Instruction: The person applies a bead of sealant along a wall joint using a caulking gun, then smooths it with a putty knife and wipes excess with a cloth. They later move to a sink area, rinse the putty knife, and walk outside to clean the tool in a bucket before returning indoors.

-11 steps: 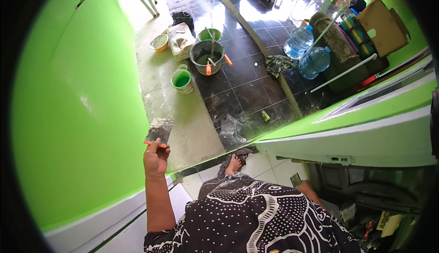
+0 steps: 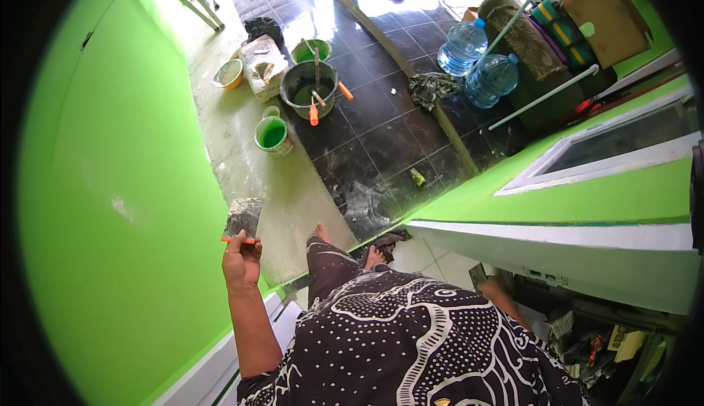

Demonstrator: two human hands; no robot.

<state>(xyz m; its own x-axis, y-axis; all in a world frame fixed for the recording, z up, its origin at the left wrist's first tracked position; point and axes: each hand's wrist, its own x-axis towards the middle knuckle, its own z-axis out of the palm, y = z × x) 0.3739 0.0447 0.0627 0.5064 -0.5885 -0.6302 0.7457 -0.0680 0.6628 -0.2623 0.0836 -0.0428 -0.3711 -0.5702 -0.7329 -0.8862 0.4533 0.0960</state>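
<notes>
My left hand (image 2: 241,265) is closed on the orange edge of a broad putty scraper (image 2: 243,217), whose grey blade carries whitish residue and points away from me. It is held up near the green wall on the left. Low on my right side, my right hand (image 2: 496,286) grips a second, smaller flat blade (image 2: 478,275) that looks like a putty knife. Its handle is hidden in the fingers. Farther ahead, a dark bucket (image 2: 308,90) holds grey material and orange-handled tools. Beside it stands a pail of green liquid (image 2: 273,134).
A raised door threshold (image 2: 361,248) crosses in front of me. Ahead are a torn sack (image 2: 262,67), an orange-rimmed bowl (image 2: 229,74) and a long pole (image 2: 381,38) on dark tiles. Two water jugs (image 2: 491,81) and a cardboard box (image 2: 605,21) stand right. A window frame (image 2: 609,145) is beside me.
One of my feet has come forward over the threshold onto the bare cement strip. Both hands keep their scrapers; the view has shifted, so the buckets sit farther left.
</notes>
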